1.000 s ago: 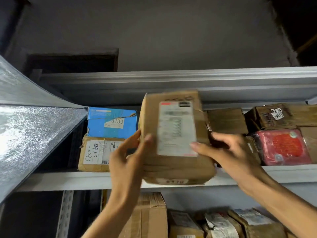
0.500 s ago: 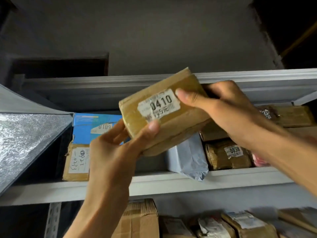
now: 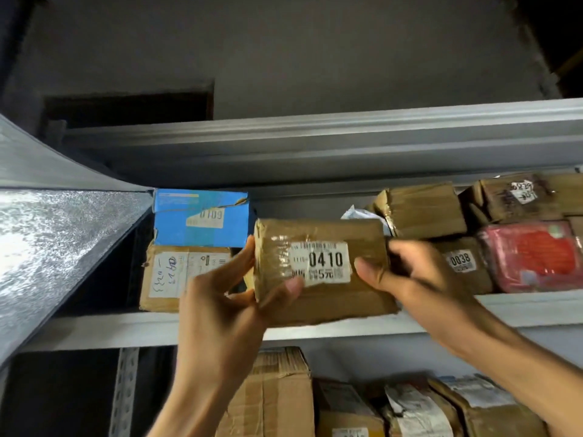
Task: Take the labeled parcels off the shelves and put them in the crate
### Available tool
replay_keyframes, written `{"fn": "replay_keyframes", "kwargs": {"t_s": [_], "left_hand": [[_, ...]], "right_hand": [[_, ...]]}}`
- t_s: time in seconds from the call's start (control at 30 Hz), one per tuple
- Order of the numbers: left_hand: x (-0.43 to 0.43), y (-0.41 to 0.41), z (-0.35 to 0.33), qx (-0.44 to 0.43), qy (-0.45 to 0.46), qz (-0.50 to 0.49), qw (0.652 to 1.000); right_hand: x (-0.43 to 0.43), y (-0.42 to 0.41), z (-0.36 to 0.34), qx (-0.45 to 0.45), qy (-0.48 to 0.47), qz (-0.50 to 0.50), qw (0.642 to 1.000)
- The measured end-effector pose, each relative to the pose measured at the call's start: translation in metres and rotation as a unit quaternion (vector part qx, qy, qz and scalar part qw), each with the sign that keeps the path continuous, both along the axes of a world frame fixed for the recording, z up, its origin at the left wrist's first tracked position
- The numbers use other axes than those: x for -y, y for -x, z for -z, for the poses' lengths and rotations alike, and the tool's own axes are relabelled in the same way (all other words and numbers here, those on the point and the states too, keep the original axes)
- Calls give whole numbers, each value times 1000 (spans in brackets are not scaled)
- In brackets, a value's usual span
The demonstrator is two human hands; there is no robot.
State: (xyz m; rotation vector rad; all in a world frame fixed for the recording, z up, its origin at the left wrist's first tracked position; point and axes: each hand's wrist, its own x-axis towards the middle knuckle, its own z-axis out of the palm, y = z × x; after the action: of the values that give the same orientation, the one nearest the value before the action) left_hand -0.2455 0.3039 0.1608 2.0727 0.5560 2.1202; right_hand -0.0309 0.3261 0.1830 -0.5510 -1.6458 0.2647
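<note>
Brown parcel (image 3: 321, 279) is held up in front of the upper shelf (image 3: 94, 329), off the board, long side level. No crate in view.

Left hand (image 3: 227, 298) grips the left end: thumb laid across the front face, fingers round the end. Right hand (image 3: 413, 279) grips the right end, thumb beside the label, fingers curled behind.

Handling, as a judgement: cardboard wrapped in glossy tape, so stiff but slick under the thumbs; corners creased and soft. A hold this light suggests modest weight. The two short ends are the best hold, and it leaves the label uncovered.

Writing: white label (image 3: 320, 263) reads "0410" in bold, with "5元" beneath and a barcode strip above; smaller print is too blurred to read. Blue box (image 3: 202, 219) on the shelf carries "0109". A brown parcel behind the right hand (image 3: 462, 261) reads "0038". The box under the blue one (image 3: 176, 275) has handwriting that cannot be made out.
</note>
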Motion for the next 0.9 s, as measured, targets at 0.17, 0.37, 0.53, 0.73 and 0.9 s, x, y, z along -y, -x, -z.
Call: {"fn": "replay_keyframes", "kwargs": {"t_s": [0.17,0.37,0.53,0.73,0.9], "left_hand": [[-33,16,9,24,37,-18,999],[-61,21,4,51,36,-80,995],[-78,24,-6,60,34,-134,989],[-94,28,-11,57,42,-175,982],[-104,29,-13,55,51,-251,965]], "right_hand": [[-30,18,7,6,6,-26,1000],[-60,34,-1,8,32,39,999],[-69,45,-9,-2,-19,130,991],[-88,51,-19,15,12,133,991],[-105,57,-21,64,40,149,986]]}}
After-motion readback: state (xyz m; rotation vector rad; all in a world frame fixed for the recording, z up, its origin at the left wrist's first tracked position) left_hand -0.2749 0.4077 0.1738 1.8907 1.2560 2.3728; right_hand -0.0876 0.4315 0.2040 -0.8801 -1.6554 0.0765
